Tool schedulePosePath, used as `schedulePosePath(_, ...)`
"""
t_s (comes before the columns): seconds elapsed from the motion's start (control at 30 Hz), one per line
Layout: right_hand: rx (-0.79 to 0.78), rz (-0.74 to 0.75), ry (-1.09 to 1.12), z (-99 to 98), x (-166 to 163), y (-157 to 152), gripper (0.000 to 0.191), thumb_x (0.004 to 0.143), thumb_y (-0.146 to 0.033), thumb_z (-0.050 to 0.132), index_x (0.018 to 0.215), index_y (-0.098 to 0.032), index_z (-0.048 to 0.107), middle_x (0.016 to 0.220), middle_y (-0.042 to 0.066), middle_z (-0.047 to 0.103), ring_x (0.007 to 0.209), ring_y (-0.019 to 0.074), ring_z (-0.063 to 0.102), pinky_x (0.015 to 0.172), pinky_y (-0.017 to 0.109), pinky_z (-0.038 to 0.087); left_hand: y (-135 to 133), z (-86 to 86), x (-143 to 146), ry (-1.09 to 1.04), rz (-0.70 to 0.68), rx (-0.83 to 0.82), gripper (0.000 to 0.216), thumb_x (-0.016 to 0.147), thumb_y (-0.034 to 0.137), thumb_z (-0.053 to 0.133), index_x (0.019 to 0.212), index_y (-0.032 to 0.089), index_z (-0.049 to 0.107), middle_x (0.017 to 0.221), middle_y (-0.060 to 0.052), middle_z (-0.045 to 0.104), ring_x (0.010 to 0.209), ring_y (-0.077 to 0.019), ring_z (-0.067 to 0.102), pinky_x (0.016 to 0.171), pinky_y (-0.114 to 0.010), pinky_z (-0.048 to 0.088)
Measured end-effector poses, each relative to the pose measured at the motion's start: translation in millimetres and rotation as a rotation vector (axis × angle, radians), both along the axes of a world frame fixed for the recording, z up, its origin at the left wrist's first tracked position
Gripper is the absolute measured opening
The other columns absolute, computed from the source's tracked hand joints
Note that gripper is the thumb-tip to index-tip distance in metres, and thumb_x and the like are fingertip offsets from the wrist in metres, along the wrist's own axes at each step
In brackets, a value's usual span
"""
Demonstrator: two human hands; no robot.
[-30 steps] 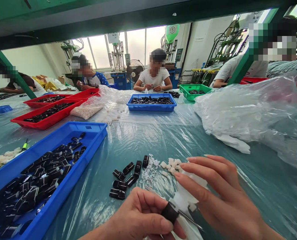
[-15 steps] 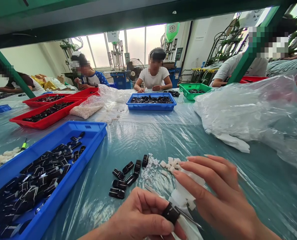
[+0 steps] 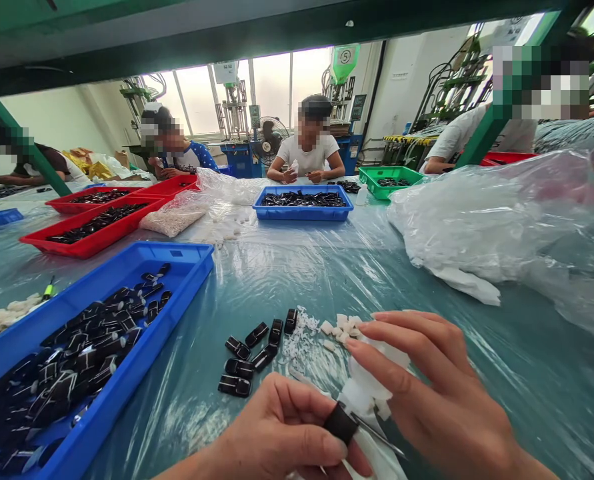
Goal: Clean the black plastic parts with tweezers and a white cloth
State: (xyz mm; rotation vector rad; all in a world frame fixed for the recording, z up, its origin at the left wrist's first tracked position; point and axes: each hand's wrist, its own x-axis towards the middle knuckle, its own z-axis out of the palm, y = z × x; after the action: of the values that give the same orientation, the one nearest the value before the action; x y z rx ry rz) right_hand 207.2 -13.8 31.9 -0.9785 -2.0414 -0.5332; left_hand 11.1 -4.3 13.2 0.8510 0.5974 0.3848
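At the lower middle, my left hand (image 3: 297,430) pinches a small black plastic piece (image 3: 341,423) between thumb and fingers. A thin metal tool (image 3: 383,438) with a pointed end shows just right of that piece; I cannot tell whether it touches it. My right hand (image 3: 431,380) is open, its fingers stretched towards the left. The fingertips are beside a small heap of white cubes (image 3: 341,327). Under and between my hands lies crumpled white material (image 3: 359,397). Left of the heap are white shavings (image 3: 299,340) and several loose black pieces (image 3: 251,350) on the plastic-covered table.
A large blue tray (image 3: 189,257) of black pieces stands at the left. Further back are red trays (image 3: 77,248), another blue tray (image 3: 301,213) and a green tray (image 3: 377,175). A clear plastic bag (image 3: 477,220) lies right. Several people sit around; a green beam (image 3: 277,47) crosses overhead.
My left hand has turned the black piece slightly; my right hand has barely shifted. Across the table, a person's hand has risen with a small white thing.
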Motion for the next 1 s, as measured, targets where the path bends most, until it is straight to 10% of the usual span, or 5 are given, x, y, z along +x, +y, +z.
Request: schedulePosePath(1.0, 0.024, 0.023, -0.023, 3.4, 3.8, 1.7, 0.023, 0.085, -0.006, 0.047, 0.090, -0.022, 0.063, 0.092, 0.003, 0.065, 0.092, 0.0203, 0.057, 0.079, 0.039, 0.046, 0.7, 2.4, 0.0, -0.009, 0.018, -0.022, 0.019, 0.068, 0.019, 0.066, 0.080, 0.006, 0.072, 0.065, -0.008, 0.067, 0.058, -0.0104, 0.063, 0.054, -0.015, 0.047)
